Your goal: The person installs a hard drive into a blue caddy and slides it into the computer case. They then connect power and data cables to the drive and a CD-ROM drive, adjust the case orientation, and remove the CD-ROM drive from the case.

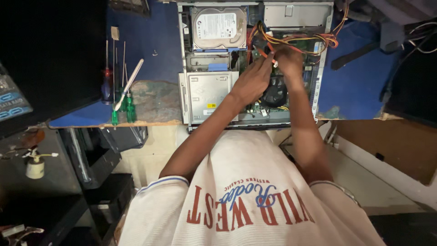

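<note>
An open desktop computer case (186, 98) lies on the blue worktop, with a silver hard drive (219, 28) at its far left and a black fan (276, 93) near the front. A bundle of orange, yellow and red cables (304, 41) runs across the inside. My left hand (252, 78) reaches in over the board, its fingertips at a white connector (274, 63) on the cables. My right hand (288, 59) is closed around the same cable end from the right. The two hands touch there.
Several screwdrivers (117, 98) with green, red and blue handles and a white-handled tool lie on the worktop left of the case. A black strap (359, 52) lies to the right. Dark shelves and a small white bottle (35, 167) stand lower left.
</note>
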{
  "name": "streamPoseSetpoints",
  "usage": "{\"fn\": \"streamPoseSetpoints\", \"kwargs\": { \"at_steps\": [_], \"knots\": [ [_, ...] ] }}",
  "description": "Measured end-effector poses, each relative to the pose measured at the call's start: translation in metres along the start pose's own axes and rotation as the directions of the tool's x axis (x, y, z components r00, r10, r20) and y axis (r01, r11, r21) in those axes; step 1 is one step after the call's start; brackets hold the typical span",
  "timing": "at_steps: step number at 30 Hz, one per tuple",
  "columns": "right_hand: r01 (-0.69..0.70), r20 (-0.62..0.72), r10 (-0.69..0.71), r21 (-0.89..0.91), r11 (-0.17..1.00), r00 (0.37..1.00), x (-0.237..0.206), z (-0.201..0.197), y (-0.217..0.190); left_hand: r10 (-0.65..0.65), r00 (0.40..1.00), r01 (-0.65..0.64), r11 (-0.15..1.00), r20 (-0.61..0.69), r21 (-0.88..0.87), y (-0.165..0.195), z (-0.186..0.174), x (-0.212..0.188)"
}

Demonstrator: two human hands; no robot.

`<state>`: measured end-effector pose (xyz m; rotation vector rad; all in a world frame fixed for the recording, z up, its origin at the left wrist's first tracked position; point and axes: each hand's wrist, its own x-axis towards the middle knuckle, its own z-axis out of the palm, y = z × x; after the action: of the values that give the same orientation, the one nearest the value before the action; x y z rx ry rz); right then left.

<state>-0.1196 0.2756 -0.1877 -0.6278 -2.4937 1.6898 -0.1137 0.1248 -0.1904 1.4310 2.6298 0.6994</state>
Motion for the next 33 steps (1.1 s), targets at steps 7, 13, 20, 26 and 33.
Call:
{"fn": "streamPoseSetpoints", "kwargs": {
  "at_steps": [7, 13, 20, 26, 33],
  "knots": [
    [-0.577, 0.36, 0.46, 0.376, 0.725, 0.812, 0.036, 0.026, 0.009, -0.062, 0.998, 0.062, 0.998, -0.012, 0.0, -0.01, -0.006, -0.006],
    [-0.61, 0.267, 0.554, 0.46, 0.645, 0.788, 0.035, 0.026, 0.017, 0.056, 0.994, -0.047, 0.994, 0.094, -0.098, -0.011, -0.007, -0.018],
    [-0.567, 0.276, 0.504, 0.53, 0.631, 0.819, 0.032, 0.023, 0.032, 0.075, 0.995, -0.07, 0.995, 0.072, -0.067, -0.012, 0.0, -0.02],
    [-0.32, -0.06, 0.367, 0.376, 0.87, 0.928, 0.028, 0.03, 0.041, 0.061, 0.984, -0.04, 0.991, 0.166, -0.128, -0.013, -0.003, -0.023],
    [-0.466, 0.194, 0.433, 0.527, 0.711, 0.88, 0.028, 0.025, 0.048, 0.044, 0.993, -0.032, 0.994, 0.11, -0.107, -0.013, 0.001, -0.024]
  ]
}}
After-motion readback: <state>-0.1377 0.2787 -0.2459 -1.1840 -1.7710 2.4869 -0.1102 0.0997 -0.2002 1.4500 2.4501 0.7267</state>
